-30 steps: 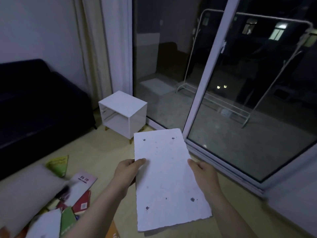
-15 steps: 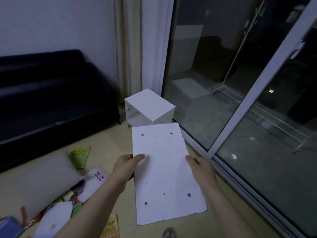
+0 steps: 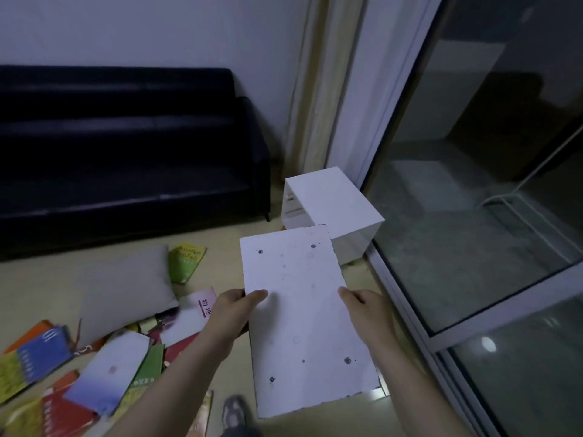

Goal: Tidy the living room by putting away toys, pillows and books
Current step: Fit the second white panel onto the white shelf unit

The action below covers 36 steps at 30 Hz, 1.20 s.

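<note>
Two hands clamp a white board (image 3: 299,326) by its long edges, left hand (image 3: 235,310) and right hand (image 3: 367,310) each with a thumb on top, holding it over the tan floor (image 3: 220,253); its face shows dark specks. To its left, books (image 3: 104,373) lie strewn around a grey pillow (image 3: 126,288), one pale cover (image 3: 189,313) printed 物理, a green one (image 3: 186,263) too blurred to read. Beyond stand a white cube (image 3: 334,203), a black sofa (image 3: 126,152) against the wall, a curtain (image 3: 309,89) and a glass door (image 3: 473,184).

Living-room tally

Two hands: left hand (image 3: 235,310), right hand (image 3: 367,307). One white board (image 3: 299,320), one grey pillow (image 3: 126,288), one black sofa (image 3: 126,159), one white cube table (image 3: 334,200), one shoe (image 3: 233,411). Roughly nine scattered books (image 3: 186,263), overlapping, so the exact number is unclear.
</note>
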{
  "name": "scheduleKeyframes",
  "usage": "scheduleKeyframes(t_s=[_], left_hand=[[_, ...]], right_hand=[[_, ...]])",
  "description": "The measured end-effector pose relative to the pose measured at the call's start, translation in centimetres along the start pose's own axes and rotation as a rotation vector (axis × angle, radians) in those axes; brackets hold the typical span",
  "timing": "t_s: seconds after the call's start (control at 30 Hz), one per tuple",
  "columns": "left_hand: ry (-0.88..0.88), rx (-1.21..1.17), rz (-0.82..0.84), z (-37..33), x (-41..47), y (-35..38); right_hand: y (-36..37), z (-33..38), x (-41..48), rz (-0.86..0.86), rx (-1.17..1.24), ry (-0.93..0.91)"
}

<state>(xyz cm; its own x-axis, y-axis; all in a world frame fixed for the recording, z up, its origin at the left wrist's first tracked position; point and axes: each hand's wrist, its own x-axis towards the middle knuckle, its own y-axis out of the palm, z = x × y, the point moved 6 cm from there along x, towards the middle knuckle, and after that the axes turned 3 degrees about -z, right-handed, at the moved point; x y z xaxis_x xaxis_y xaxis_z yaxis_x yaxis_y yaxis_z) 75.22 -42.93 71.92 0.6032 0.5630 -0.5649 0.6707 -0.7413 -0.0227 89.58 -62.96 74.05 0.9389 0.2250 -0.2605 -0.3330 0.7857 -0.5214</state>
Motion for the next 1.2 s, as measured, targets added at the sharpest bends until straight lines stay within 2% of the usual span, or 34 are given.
scheduleKeyframes(t_s=[0.37,0.5,0.67,1.0,1.2], left_hand=[[-0.14,-0.11,-0.057,-2.9,16.1,-4.8],[-0.151,-0.078,-0.089,-3.1,21.9,-6.9],[-0.22,-0.075,-0.237,-3.4,28.8,-9.1],[-0.252,-0.07,-0.316,-4.9,39.5,-9.1],[-0.32,-0.098,-0.359,-2.4,46.2,-8.9]], right_hand=[[11.8,5.3,14.1,0.132,-0.105,0.014],[16.3,6.5,18.5,0.164,-0.141,0.039],[22.0,7.3,24.7,0.253,-0.212,0.016],[29.1,8.1,36.0,0.446,-0.295,-0.018],[33.3,6.5,41.7,0.51,-0.336,-0.006]])
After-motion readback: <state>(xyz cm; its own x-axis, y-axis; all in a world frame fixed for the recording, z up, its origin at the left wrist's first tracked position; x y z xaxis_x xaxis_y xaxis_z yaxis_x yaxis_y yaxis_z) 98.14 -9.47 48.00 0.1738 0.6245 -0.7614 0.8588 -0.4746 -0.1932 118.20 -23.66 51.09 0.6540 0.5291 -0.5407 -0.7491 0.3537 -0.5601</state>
